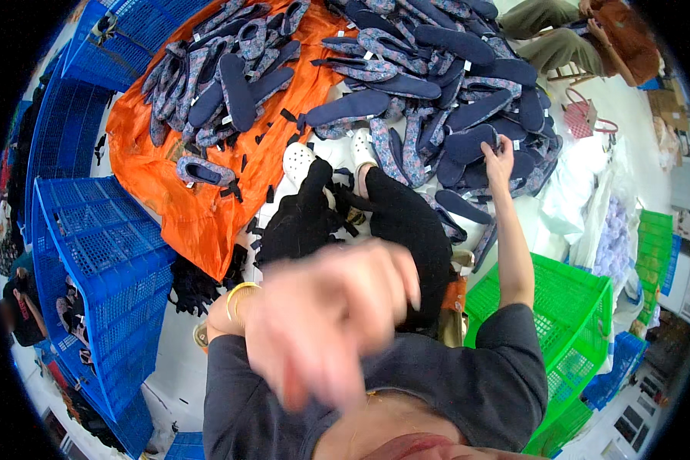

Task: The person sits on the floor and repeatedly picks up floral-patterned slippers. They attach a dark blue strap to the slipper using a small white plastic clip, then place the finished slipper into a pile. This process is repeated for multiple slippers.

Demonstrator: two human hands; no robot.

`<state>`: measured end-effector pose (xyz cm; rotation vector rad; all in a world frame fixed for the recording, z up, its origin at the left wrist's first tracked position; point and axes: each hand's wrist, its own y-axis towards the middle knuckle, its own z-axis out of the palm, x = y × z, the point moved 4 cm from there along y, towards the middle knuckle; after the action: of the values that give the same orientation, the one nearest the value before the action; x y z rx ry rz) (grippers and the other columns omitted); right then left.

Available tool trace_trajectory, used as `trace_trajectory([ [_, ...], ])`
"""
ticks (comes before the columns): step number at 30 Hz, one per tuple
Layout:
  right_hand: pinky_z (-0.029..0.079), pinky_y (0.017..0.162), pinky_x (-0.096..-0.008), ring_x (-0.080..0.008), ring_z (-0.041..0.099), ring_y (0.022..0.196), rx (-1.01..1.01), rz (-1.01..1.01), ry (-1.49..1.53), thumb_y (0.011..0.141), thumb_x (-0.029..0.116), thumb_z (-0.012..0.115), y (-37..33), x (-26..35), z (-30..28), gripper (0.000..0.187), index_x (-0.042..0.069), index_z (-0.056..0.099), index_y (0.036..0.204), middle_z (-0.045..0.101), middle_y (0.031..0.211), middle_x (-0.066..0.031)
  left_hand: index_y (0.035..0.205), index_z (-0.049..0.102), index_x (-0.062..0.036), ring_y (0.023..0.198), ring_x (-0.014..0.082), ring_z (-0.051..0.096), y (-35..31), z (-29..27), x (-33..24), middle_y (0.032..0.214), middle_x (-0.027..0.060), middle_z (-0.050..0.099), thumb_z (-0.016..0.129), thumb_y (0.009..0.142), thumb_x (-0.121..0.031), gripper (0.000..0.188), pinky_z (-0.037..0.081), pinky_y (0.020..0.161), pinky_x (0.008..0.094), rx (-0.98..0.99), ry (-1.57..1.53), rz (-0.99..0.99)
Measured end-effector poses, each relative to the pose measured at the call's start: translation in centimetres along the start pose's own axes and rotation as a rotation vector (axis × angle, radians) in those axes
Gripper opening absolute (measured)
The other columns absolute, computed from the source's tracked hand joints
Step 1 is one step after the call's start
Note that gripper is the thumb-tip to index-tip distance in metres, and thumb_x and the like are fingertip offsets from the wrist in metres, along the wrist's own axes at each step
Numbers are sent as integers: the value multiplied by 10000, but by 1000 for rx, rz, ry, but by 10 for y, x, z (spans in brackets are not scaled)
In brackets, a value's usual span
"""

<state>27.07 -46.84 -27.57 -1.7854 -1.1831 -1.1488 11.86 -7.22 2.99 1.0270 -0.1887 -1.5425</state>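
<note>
My right hand (500, 162) reaches out to a big heap of slippers, with fingers and thumb closed at the end of a navy-soled slipper (468, 144). My left hand (330, 307), a yellow bangle on its wrist, is raised close to the camera over my lap. Motion blurs it, so whether its fingers hold anything is unclear. Many slippers in the heap (402, 84) lie sole up, while others show floral blue-pink uppers. A second pile (222, 77) rests on an orange sheet (149, 146), where a lone slipper (205, 172) lies nearer to me.
Blue plastic crates (115, 268) stand on my left, and a green crate (548, 299) is by my right elbow. Black scraps (207, 280) litter the floor. Another person (560, 38) sits at the far right near a red-and-white bag (580, 116). White plastic bags (579, 192) lie nearby.
</note>
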Motion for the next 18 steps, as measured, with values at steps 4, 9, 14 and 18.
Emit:
trace_trajectory([
  [4, 462, 729, -201, -70, 568, 844, 264, -249, 212, 851, -29, 661, -113, 154, -2, 413, 35, 462, 1207, 601, 934, -7, 1161, 549, 4, 916, 136, 529, -22, -39, 7, 1010, 58, 569, 550, 935, -67, 236, 442, 894, 302, -360, 646, -478],
  [9, 459, 889, -382, -306, 591, 968, 394, -930, -9, 737, 22, 721, -232, 233, 23, 363, 34, 558, 1061, 600, 1021, -139, 1255, 561, -38, 1034, 213, 565, -66, -56, 29, 1260, 105, 548, 628, 914, -187, 378, 448, 904, 297, -259, 1137, -410],
  [14, 529, 698, -320, -216, 620, 800, 616, -924, -44, 574, -119, 643, -300, 234, 45, 574, 58, 623, 1119, 488, 1184, -142, 1068, 585, -1, 981, 269, 548, -89, -47, 23, 1006, 129, 594, 549, 960, -279, 300, 435, 873, 357, 143, 1208, -618],
  [18, 520, 640, -281, -168, 597, 729, 583, -903, -111, 525, -150, 620, -321, 226, 47, 641, 78, 649, 1123, 451, 1169, -132, 1005, 578, -3, 898, 212, 545, -93, -40, 25, 926, 111, 586, 612, 922, -350, 359, 451, 798, 331, 143, 1059, -827],
])
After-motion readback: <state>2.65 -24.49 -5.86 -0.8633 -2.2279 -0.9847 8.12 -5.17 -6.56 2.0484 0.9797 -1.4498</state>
